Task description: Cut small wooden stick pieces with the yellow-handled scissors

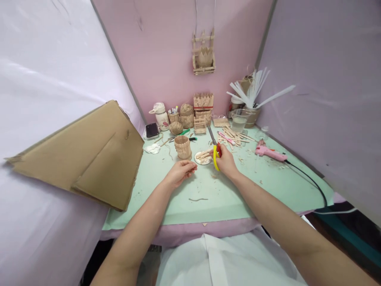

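My right hand point(226, 162) is closed around the scissors point(216, 158) by their yellow and red handles, and the grey blades point away toward the back of the table. My left hand point(182, 173) has its fingers pinched together low over the table; whatever they hold, if anything, is too small to make out. Just beyond it stands a round cup made of wooden sticks point(182, 147). Between the hands lies a small white dish point(197, 159) with short wooden pieces on it. A short piece of twine point(198, 199) lies nearer to me.
A pink glue gun point(271, 153) with a black cord lies at right. Loose craft sticks point(233, 137) and a water cup point(239, 121) are behind it. Twine balls point(176, 128) and a white bottle point(161, 117) stand at the back. Cardboard point(98, 155) leans at left.
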`<state>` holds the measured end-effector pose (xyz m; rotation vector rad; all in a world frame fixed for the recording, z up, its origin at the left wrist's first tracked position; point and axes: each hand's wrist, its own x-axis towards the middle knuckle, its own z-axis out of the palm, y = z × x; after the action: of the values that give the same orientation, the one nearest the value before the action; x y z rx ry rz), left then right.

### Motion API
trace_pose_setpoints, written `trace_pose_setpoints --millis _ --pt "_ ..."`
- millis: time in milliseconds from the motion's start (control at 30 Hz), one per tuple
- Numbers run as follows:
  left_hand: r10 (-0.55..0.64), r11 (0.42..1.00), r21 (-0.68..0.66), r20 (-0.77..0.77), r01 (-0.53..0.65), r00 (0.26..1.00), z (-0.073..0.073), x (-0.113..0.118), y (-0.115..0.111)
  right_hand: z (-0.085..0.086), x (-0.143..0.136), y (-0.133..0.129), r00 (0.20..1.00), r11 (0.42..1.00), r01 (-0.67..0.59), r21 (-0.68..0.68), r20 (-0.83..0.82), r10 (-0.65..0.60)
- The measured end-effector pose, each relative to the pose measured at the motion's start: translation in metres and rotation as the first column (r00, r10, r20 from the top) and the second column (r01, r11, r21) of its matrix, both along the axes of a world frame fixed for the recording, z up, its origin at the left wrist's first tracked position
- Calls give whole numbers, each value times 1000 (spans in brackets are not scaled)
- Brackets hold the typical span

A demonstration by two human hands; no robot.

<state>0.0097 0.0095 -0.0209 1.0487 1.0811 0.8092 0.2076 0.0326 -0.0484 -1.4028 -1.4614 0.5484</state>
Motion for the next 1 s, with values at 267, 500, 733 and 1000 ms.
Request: trace_pose_setpoints --millis 267,500,733,1000 --pt "49 975 222 -179 -8 983 -2 0 -1 -5 4 5 997 997 72 -8 38 -71" --pt "95 940 341 -290 10 952 7 -7 1 -2 5 5 991 991 135 -6 6 -135" --pt "-101 889 315 -573 333 814 23 -17 -2 -6 9 12 986 992 128 -2 -108 -128" --pt "239 821 471 -796 321 556 23 37 25 -4 6 8 988 992 129 -9 -90 -129"
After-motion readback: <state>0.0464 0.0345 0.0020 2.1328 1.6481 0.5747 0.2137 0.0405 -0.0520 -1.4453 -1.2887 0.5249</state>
